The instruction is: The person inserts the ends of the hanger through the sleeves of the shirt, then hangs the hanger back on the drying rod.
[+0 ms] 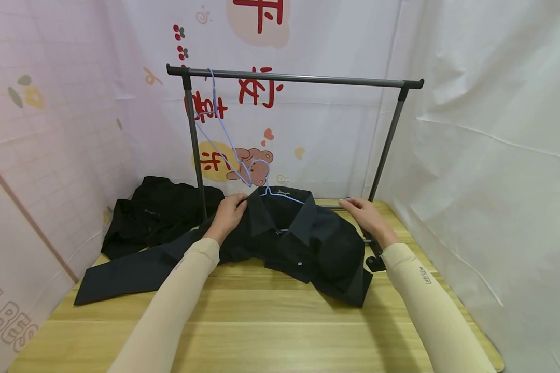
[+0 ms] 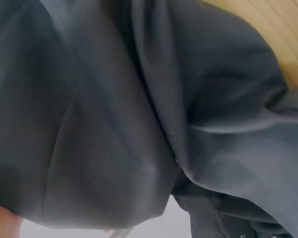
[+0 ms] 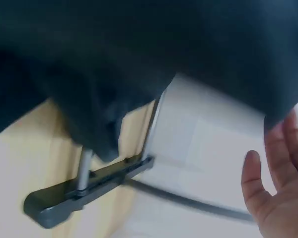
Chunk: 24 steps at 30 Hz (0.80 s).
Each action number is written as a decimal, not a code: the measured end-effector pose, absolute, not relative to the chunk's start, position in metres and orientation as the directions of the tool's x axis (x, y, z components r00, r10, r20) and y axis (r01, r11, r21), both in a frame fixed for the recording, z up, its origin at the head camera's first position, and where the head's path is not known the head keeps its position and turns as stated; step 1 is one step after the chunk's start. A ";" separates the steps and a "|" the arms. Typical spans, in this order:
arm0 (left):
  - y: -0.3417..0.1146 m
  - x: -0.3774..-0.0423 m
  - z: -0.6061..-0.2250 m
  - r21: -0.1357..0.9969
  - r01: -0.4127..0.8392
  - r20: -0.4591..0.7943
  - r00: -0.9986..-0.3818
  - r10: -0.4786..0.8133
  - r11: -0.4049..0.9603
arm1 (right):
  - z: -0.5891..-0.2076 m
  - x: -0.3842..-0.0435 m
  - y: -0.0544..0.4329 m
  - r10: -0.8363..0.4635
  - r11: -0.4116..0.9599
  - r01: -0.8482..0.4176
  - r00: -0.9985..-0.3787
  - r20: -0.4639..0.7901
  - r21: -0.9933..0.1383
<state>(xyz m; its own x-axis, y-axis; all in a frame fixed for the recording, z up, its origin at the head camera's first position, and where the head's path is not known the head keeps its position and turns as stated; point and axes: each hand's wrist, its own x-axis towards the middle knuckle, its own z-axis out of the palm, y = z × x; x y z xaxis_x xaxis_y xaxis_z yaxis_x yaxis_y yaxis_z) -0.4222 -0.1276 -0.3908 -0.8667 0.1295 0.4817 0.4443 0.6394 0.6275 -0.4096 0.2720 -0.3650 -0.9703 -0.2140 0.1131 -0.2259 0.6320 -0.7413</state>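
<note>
A black collared shirt (image 1: 329,243) is held up over the table, one sleeve stretched out to the left. Inside its collar sits a light blue hanger (image 1: 268,178), the hook standing above the neck. My left hand (image 1: 228,215) pinches the shirt at the shoulder beside the collar; in the left wrist view dark cloth (image 2: 104,124) hides most of that hand. Beyond the other shoulder is my right hand (image 1: 366,217), thumb and fingers apart. In the right wrist view its fingers (image 3: 278,153) are extended, overlapping the edge of the shirt.
Behind the shirt stands a dark metal clothes rack (image 1: 294,79) with a second blue hanger (image 1: 226,134) hooked at its left end. Another black garment (image 1: 154,215) lies heaped at the table's back left. The rack's black foot (image 3: 64,201) rests on the wooden table (image 1: 261,331).
</note>
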 end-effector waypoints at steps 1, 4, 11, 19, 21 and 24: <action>-0.126 -0.422 -0.390 0.637 0.445 0.476 -0.869 0.132 0.629 | -0.365 -0.410 0.268 -0.231 0.643 -0.263 -0.962 0.145 -0.719; -0.121 -0.420 -0.389 0.689 0.426 0.444 -0.888 0.123 0.586 | -0.365 -0.410 0.255 -0.303 0.714 -0.369 -0.929 0.212 -0.596; -0.112 -0.417 -0.387 0.768 0.368 0.361 -0.925 0.120 0.525 | -0.368 -0.407 0.242 -0.258 0.795 -0.393 -0.908 0.329 -0.462; -0.103 -0.417 -0.380 0.753 0.361 0.358 -0.926 0.119 0.550 | -0.362 -0.404 0.230 -0.298 0.763 -0.451 -0.881 0.367 -0.462; -0.101 -0.417 -0.378 0.745 0.372 0.369 -0.921 0.123 0.554 | -0.361 -0.404 0.226 -0.276 0.767 -0.466 -0.860 0.429 -0.440; -0.101 -0.418 -0.376 0.722 0.384 0.382 -0.915 0.130 0.576 | -0.357 -0.403 0.224 -0.201 0.759 -0.450 -0.850 0.487 -0.471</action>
<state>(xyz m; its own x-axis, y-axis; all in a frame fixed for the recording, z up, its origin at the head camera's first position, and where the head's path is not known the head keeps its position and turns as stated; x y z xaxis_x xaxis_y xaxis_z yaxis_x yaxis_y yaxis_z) -0.4180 -0.1006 -0.3756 -0.9148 0.1300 0.3825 0.3837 0.5756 0.7221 -0.4031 0.2238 -0.3574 -0.8498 -0.2011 0.4873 -0.4498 0.7586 -0.4713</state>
